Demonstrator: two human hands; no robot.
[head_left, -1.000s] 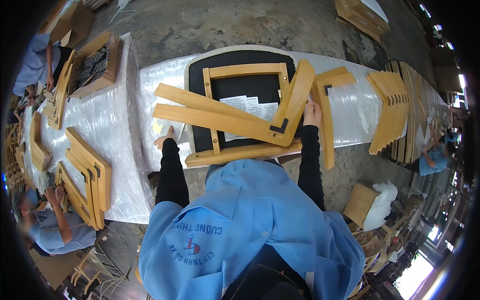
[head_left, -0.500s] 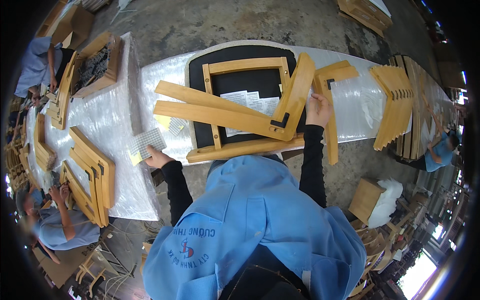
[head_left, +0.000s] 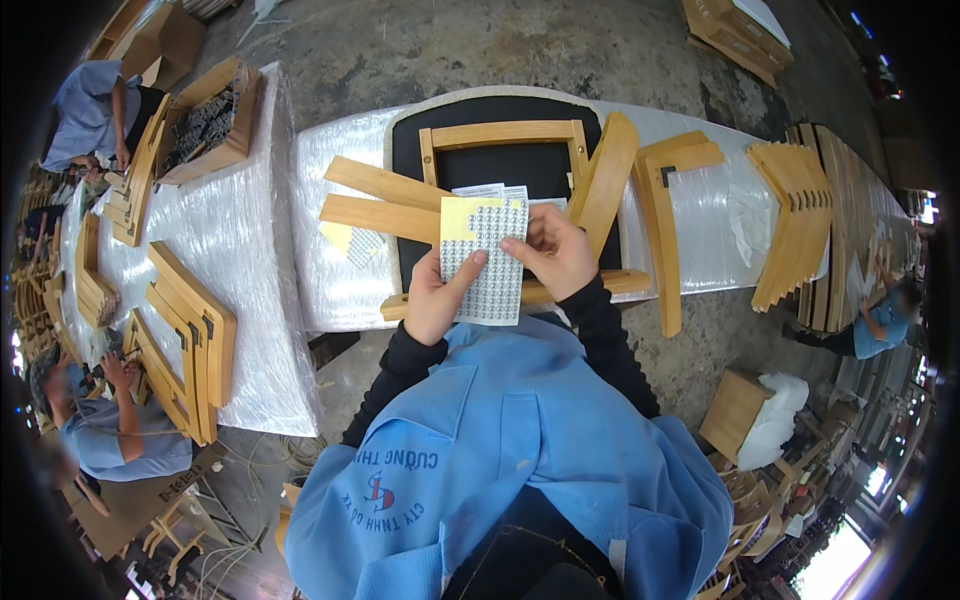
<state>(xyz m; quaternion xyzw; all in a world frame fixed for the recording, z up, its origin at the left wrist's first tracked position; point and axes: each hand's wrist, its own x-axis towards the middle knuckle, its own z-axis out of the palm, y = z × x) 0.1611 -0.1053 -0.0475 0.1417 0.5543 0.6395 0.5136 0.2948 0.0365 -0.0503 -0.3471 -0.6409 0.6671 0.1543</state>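
Note:
A sheet of small round printed stickers [head_left: 495,295] on yellow backing is held up in front of me. My left hand [head_left: 438,300] grips its left side, thumb across the front. At its right edge my right hand [head_left: 558,252] is closed, thumb pressed on the stickers; its other fingers are partly hidden behind. Beneath the sheet, an angled wooden leg piece [head_left: 378,214] lies across a wooden frame [head_left: 500,133] on a black padded panel [head_left: 408,150]. The sheet covers part of the leg piece and some white paper labels [head_left: 515,192].
Another sticker sheet [head_left: 355,245] lies on the plastic-wrapped table [head_left: 320,290]. Angled wooden pieces [head_left: 665,225] sit to the right, beyond them a stacked row [head_left: 790,225]. More wooden pieces [head_left: 195,340] and a box of dark parts [head_left: 210,125] are left. Other people work at both sides.
My left hand has brought the sticker sheet rightward from the table to the middle. My right hand has left the wooden leg piece, moved left and closed on the sheet's edge.

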